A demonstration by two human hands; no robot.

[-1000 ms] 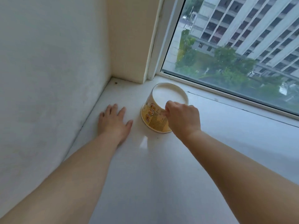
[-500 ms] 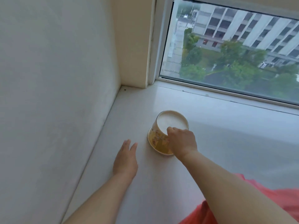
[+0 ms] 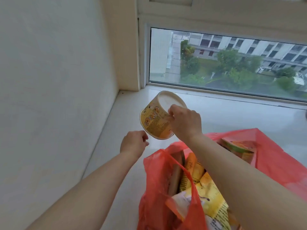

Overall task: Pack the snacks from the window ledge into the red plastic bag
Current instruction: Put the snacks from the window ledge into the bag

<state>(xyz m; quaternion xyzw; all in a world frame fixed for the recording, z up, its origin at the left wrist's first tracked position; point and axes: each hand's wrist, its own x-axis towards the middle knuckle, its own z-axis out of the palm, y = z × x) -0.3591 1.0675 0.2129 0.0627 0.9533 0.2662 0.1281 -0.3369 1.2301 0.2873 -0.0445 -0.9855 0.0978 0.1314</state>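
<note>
Noodle cup (image 3: 155, 120), frame centre: yellow-orange wall, small cartoon figures and dark print, plain white base facing up. Red plastic bag (image 3: 156, 188), lower right: translucent orange-red, contents showing through as darker patches. Snack packets (image 3: 209, 198) inside bag: yellow and orange with black lettering, one brown slab beside them. Second cup (image 3: 239, 150) behind red film, right: green rim band, orange side. Window ledge (image 3: 232, 110): glossy white. Wall (image 3: 49, 80), left: off-white. Window (image 3: 232, 63), upper right: green trees, grey-white building.
</note>
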